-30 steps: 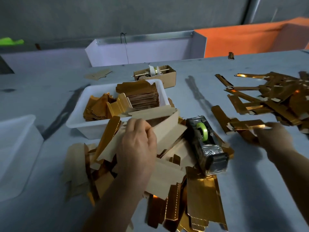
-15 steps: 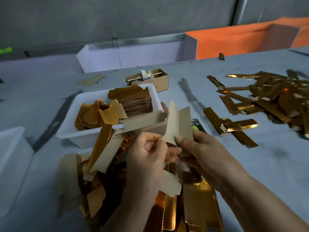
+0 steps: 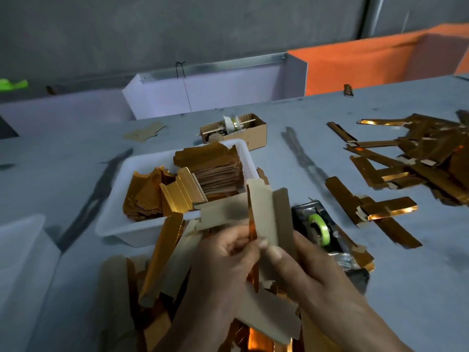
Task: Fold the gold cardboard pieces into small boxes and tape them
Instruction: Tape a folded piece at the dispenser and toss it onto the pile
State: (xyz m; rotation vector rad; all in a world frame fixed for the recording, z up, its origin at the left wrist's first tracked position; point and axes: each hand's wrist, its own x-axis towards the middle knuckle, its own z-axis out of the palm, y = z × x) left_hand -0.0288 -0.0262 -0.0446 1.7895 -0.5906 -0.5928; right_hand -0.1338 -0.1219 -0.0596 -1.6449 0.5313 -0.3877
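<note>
Both hands hold one gold cardboard piece (image 3: 269, 214) upright in front of me, its plain tan back facing the camera and its panels bent along the creases. My left hand (image 3: 223, 265) pinches its left edge; my right hand (image 3: 302, 268) pinches the right panel with thumb on top. Under the hands lies a loose heap of flat gold pieces (image 3: 157, 270). A tape dispenser (image 3: 322, 235) with a green roll sits just right of the hands. Folded slim gold boxes (image 3: 390, 207) lie scattered at the right.
A white tray (image 3: 114, 224) behind the heap holds stacked gold blanks. A small open cardboard box (image 3: 253, 135) stands behind it. A second white tub (image 3: 22, 250) is at the left edge. White and orange bins line the table's far side.
My right hand came back from the folded boxes at the right and joined the left hand on a cardboard piece, which now stands upright and more folded.
</note>
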